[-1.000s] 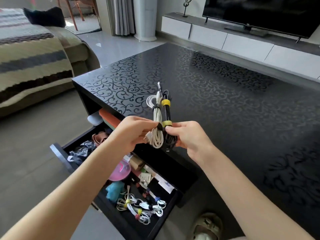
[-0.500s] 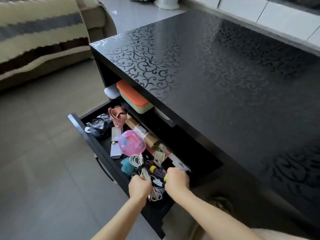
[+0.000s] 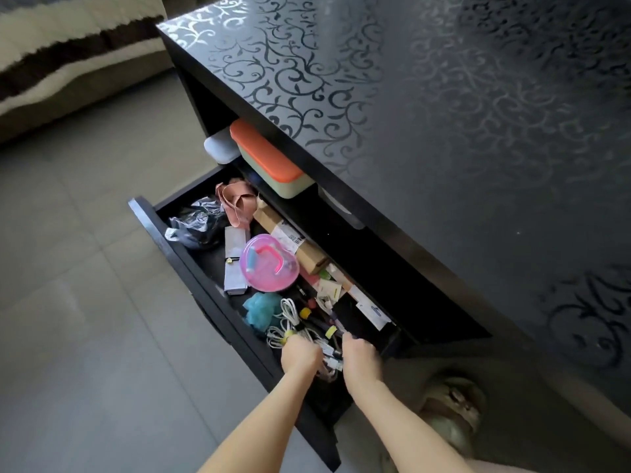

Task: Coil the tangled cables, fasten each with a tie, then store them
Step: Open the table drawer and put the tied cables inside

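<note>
A second ago the tied cables (image 3: 290, 315) were up over the surface (image 3: 444, 131). Now they're down in the near end of the open drawer (image 3: 164, 244). The left hand (image 3: 300, 353) and right hand (image 3: 360, 356) are both on them, fingers hidden, so can't tell if she's let go. Storing looks nearly done.

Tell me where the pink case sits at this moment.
In the head view, the pink case lies in the open drawer, left of centre. It sits between the grey box and the cardboard box, beyond the teal puff.
</note>
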